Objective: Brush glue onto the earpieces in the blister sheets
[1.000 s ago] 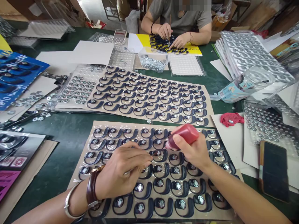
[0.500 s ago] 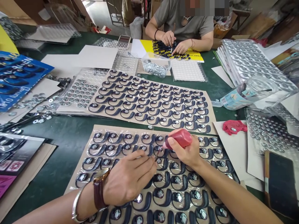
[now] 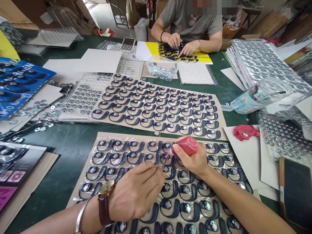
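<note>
My right hand (image 3: 196,161) is closed around a small red squeeze bottle (image 3: 187,145). The bottle lies tilted, its nozzle down at a dark hook-shaped piece with a shiny round stone (image 3: 166,156). Beside that piece, my left hand (image 3: 140,188) is closed with its fingers together, pinching a thin pointed stick (image 3: 165,162) whose tip points at the same stone. Most of the stick is hidden by the fingers. Both hands are over a brown card (image 3: 85,162) under clear film, which carries rows of these dark hooks with silvery stones.
A second card of hooks (image 3: 158,107) lies just beyond. A tub of stones (image 3: 162,71) stands behind it. To the right are a red cloth (image 3: 246,132), a phone (image 3: 295,190) and a lying plastic cup (image 3: 258,96). Across the table, a person (image 3: 187,29) works on a yellow card.
Both hands stay at the same stone. The bottle and right hand shift slightly left; the view moves a little.
</note>
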A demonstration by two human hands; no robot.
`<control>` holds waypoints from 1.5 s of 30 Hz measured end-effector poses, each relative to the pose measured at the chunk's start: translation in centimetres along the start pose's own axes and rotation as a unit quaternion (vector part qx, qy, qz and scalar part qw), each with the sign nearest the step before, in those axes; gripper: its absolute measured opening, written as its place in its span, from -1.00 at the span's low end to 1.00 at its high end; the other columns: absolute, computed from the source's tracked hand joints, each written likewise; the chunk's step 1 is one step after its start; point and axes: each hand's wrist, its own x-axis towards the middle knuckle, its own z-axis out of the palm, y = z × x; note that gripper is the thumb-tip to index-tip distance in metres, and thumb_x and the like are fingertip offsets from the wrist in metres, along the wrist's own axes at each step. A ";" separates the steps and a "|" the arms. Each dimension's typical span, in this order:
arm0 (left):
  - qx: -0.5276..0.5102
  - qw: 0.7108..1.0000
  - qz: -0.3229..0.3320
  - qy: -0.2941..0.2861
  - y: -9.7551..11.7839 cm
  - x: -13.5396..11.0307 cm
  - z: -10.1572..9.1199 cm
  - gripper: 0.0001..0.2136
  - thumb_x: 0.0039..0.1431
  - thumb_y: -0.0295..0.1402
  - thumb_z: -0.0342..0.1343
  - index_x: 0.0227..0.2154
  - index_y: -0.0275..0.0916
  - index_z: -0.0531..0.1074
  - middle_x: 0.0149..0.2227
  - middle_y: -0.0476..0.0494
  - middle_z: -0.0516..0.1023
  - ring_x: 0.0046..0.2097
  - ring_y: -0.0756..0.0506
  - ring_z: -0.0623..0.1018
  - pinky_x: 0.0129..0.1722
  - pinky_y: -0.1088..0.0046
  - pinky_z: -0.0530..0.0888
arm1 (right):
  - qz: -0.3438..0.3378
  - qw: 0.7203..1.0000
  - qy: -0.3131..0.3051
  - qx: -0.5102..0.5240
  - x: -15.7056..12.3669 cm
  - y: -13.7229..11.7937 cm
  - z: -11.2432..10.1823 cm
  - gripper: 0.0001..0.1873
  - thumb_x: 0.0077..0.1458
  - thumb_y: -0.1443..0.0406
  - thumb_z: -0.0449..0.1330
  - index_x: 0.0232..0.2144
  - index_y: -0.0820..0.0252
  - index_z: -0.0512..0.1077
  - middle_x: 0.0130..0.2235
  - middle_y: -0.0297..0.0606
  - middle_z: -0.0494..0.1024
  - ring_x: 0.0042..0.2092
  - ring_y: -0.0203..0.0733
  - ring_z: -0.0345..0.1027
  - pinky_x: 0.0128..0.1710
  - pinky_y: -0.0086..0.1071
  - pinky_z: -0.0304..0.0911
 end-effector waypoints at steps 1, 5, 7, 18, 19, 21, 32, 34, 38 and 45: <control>0.001 1.000 0.001 0.001 0.0 0.0 0.0 -0.67 0.28 -0.59 -0.24 -0.21 -0.50 0.47 -0.19 -0.26 0.56 -0.13 -0.16 0.54 -0.06 0.26 0.43 | -0.004 1.000 0.004 -0.001 0.1 -0.1 0.0 -0.83 0.09 0.21 0.21 -0.40 0.21 0.44 -0.53 -0.33 0.54 -0.53 -0.26 0.43 -0.51 -0.39 0.35; 0.003 1.000 -0.002 0.004 -0.1 0.0 0.1 -0.67 0.28 -0.59 -0.23 -0.21 -0.48 0.47 -0.20 -0.25 0.56 -0.14 -0.15 0.54 -0.07 0.27 0.44 | -0.020 1.000 0.017 -0.005 0.2 -0.3 0.0 -0.81 0.10 0.20 0.20 -0.43 0.23 0.44 -0.54 -0.32 0.53 -0.55 -0.27 0.42 -0.55 -0.41 0.32; 0.004 1.000 -0.001 0.005 -0.1 0.0 0.0 -0.67 0.28 -0.59 -0.24 -0.22 -0.48 0.47 -0.20 -0.25 0.57 -0.15 -0.15 0.54 -0.08 0.27 0.45 | -0.022 1.000 0.016 -0.008 0.3 -0.3 -0.1 -0.80 0.10 0.20 0.20 -0.43 0.24 0.44 -0.54 -0.31 0.53 -0.55 -0.27 0.42 -0.55 -0.41 0.31; -0.002 1.000 -0.003 -0.005 -0.3 0.3 -0.3 -0.66 0.28 -0.58 -0.26 -0.18 -0.49 0.46 -0.19 -0.26 0.57 -0.16 -0.16 0.55 -0.10 0.26 0.46 | -0.013 0.999 0.034 -0.013 0.2 -0.1 -0.3 -0.79 0.09 0.21 0.21 -0.50 0.22 0.44 -0.55 -0.30 0.53 -0.56 -0.28 0.40 -0.57 -0.41 0.27; -0.002 1.000 -0.003 -0.006 -0.3 0.3 -0.3 -0.66 0.28 -0.59 -0.26 -0.18 -0.50 0.46 -0.19 -0.26 0.57 -0.16 -0.16 0.55 -0.10 0.25 0.46 | -0.012 0.999 0.036 -0.003 0.2 -0.2 -0.4 -0.80 0.09 0.22 0.22 -0.49 0.22 0.44 -0.54 -0.30 0.53 -0.56 -0.27 0.41 -0.56 -0.41 0.29; -0.006 1.000 -0.002 -0.007 -0.3 0.4 -0.4 -0.65 0.28 -0.59 -0.26 -0.19 -0.49 0.46 -0.20 -0.27 0.57 -0.17 -0.16 0.55 -0.12 0.26 0.47 | -0.009 0.999 0.037 0.011 0.2 -0.2 -0.4 -0.82 0.09 0.23 0.22 -0.48 0.22 0.44 -0.53 -0.30 0.54 -0.55 -0.28 0.42 -0.53 -0.41 0.31; -0.013 1.000 -0.009 -0.005 -0.3 0.2 -0.4 -0.67 0.25 -0.58 -0.24 -0.17 -0.47 0.45 -0.20 -0.26 0.57 -0.18 -0.15 0.56 -0.10 0.26 0.47 | -0.005 0.999 0.039 -0.022 0.4 -0.1 -0.4 -0.77 0.09 0.20 0.20 -0.50 0.24 0.45 -0.59 -0.31 0.50 -0.58 -0.27 0.38 -0.56 -0.39 0.28; -0.015 1.000 -0.012 0.003 -0.3 0.4 -0.5 -0.68 0.24 -0.59 -0.22 -0.19 -0.48 0.46 -0.22 -0.26 0.58 -0.20 -0.15 0.56 -0.12 0.27 0.48 | -0.008 0.999 0.040 -0.024 0.4 0.0 -0.4 -0.78 0.09 0.20 0.20 -0.50 0.23 0.46 -0.59 -0.31 0.50 -0.57 -0.26 0.39 -0.56 -0.39 0.28; -0.021 1.000 -0.015 0.000 -0.4 0.6 -0.5 -0.67 0.23 -0.59 -0.22 -0.18 -0.48 0.46 -0.20 -0.26 0.57 -0.20 -0.14 0.56 -0.12 0.27 0.47 | -0.014 0.999 0.042 -0.005 0.2 0.1 -0.4 -0.85 0.06 0.23 0.22 -0.45 0.22 0.45 -0.52 -0.32 0.53 -0.53 -0.27 0.42 -0.52 -0.40 0.32; -0.020 1.000 -0.016 -0.008 -0.4 0.2 -0.3 -0.67 0.22 -0.58 -0.22 -0.15 -0.48 0.45 -0.18 -0.27 0.57 -0.17 -0.15 0.56 -0.09 0.25 0.47 | 0.007 0.996 0.078 0.042 0.0 0.4 -0.5 -0.88 0.06 0.25 0.22 -0.40 0.20 0.45 -0.48 -0.31 0.52 -0.52 -0.27 0.42 -0.50 -0.40 0.35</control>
